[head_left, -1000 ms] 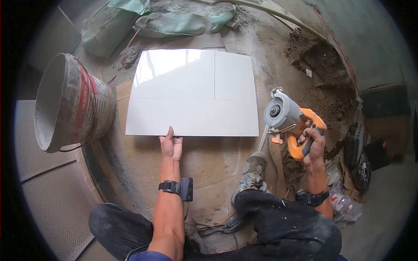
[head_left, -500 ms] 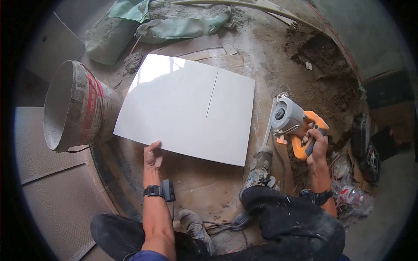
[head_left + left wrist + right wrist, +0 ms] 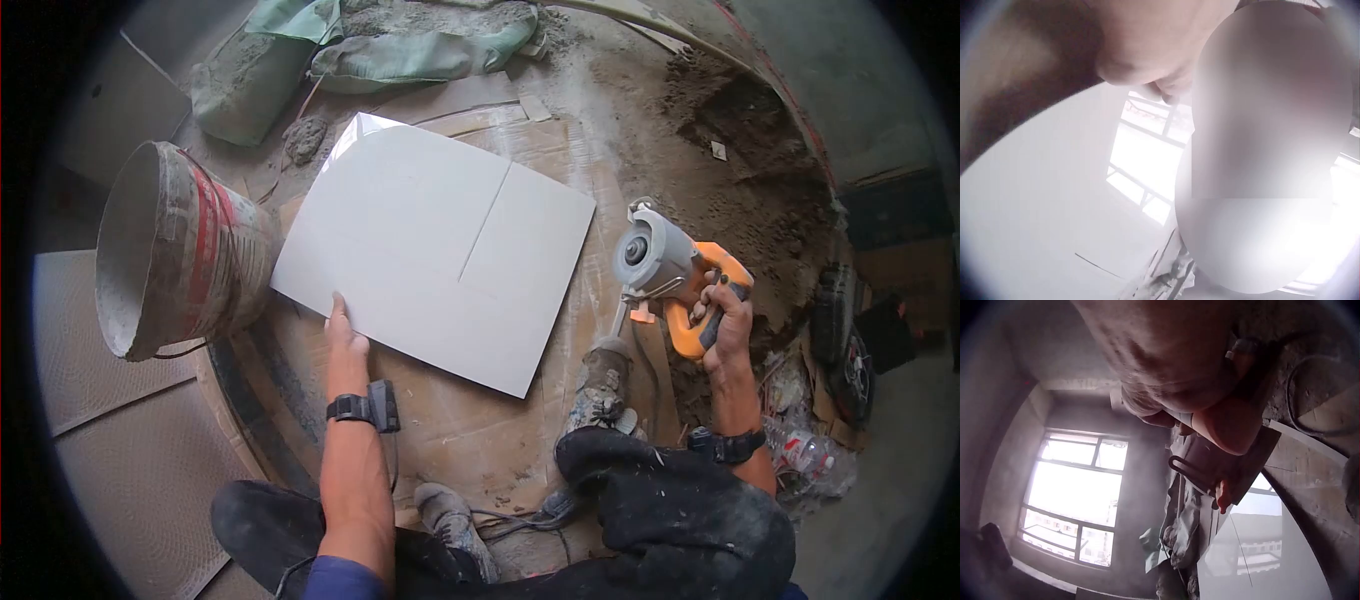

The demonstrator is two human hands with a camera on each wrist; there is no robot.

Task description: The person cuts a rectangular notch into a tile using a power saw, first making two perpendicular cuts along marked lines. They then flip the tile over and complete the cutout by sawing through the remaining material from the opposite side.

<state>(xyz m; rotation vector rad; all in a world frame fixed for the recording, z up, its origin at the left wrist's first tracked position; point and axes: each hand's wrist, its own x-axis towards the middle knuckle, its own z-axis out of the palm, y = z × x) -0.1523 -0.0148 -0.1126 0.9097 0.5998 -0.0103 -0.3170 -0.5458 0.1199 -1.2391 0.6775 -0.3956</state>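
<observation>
A glossy white tile (image 3: 410, 230), with a thin dark straight line running in from its far edge, lies turned at an angle on cardboard. My left hand (image 3: 346, 338) holds its near left edge, one digit on top; the other fingers are mostly hidden. In the left wrist view, the hand (image 3: 1154, 44) is beside the tile (image 3: 1041, 194). My right hand (image 3: 728, 322) grips the orange handle of a grey-and-orange power cutter (image 3: 660, 254), raised to the right of the tile. The right wrist view shows that hand (image 3: 1166, 362) above the cutter's metal base plate (image 3: 1244, 464).
A dirty bucket (image 3: 215, 250) lies tipped at the left. Green sacks (image 3: 420, 58) are beyond the tile. Sandy rubble (image 3: 755, 170) and a plastic bottle (image 3: 805, 452) lie at the right. Shoes (image 3: 600, 385) and a cable (image 3: 520, 520) are near the cardboard (image 3: 450, 430).
The tile has rotated clockwise, its near right corner swinging toward me and leftward. My left hand has shifted left along with it. The cutter stays in my right hand, almost where it was.
</observation>
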